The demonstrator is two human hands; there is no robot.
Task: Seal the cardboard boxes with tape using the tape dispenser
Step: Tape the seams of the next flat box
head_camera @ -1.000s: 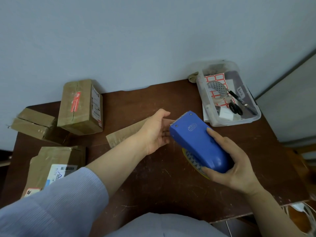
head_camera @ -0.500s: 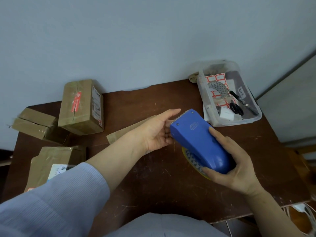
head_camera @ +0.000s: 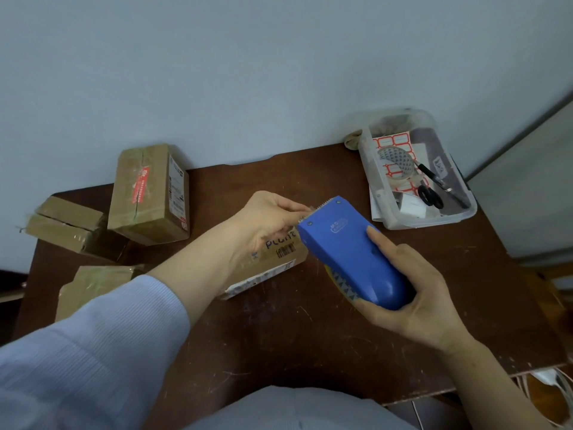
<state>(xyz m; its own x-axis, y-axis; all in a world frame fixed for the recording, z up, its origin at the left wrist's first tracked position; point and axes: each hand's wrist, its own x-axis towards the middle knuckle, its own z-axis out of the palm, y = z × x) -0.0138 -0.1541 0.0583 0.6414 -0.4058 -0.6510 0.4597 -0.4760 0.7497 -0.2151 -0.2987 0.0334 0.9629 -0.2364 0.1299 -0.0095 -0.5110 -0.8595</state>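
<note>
While held above the table (head_camera: pixel 310 352) near its middle, tilted with the toothed edge up and away: blue dispenser (head_camera: pixel 347 252), gripped round its rounded rear by the right hand (head_camera: pixel 415 299) — thumb lying along the top shell, fingers curled underneath. Below the shell, a yellow patterned roll edge showing. Right at the teeth, left hand (head_camera: pixel 266 221), fingers bent and tips drawn together, pinching a small clear tape end (head_camera: pixel 311 208). Light blue sleeve (head_camera: pixel 93 352) ending mid-forearm on the left arm.

Just beneath the left hand and the dispenser's front, flat on the table: lettered box (head_camera: pixel 273 268), with black print, a barcode and a white label strip along its near edge. Farther left, 3 more boxes wrapped in brown tape — sticker box (head_camera: pixel 148 193) against the wall, red label on top; left box (head_camera: pixel 62 228) at the table's left edge; near box (head_camera: pixel 93 283), partly hidden by the sleeve.

Well apart, at the far-right corner: clear bin (head_camera: pixel 434 217) holding a tape roll (head_camera: pixel 395 159), red-bordered labels (head_camera: pixel 392 141), black scissors (head_camera: pixel 429 195) and a pen (head_camera: pixel 434 178). Behind everything, pale wall (head_camera: pixel 279 72).
</note>
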